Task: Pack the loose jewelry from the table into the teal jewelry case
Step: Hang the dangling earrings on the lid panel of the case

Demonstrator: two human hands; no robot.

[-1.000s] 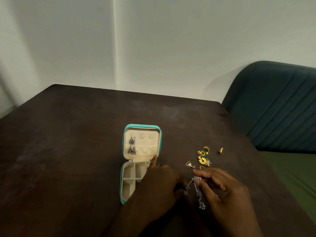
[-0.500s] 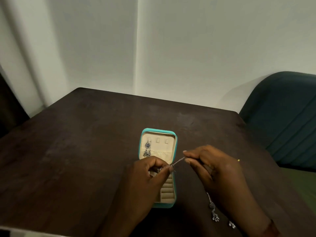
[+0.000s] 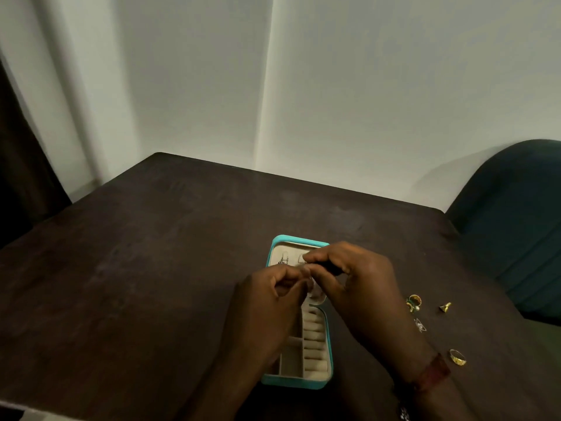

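The teal jewelry case [image 3: 299,382] lies open on the dark table [image 3: 151,268], cream compartments and ring rolls showing. A silver earring [image 3: 282,261] hangs in its raised lid. My left hand [image 3: 267,302] and my right hand [image 3: 361,287] meet over the lid, fingertips pinched together on a silver necklace; most of it is hidden, and one dangling end [image 3: 403,416] shows below my right wrist. Loose pieces lie to the right: a green-and-gold earring [image 3: 414,302], a small gold piece [image 3: 445,307], a triangle earring [image 3: 419,325] and a gold ring [image 3: 457,357].
A dark teal chair [image 3: 516,223] stands at the table's right edge. A dark curtain [image 3: 18,177] hangs at the far left. A pale wall backs the table.
Both hands have moved up from the case's hinge to its lid and closed together. The camera has swung left, bringing the loose gold pieces back into sight.
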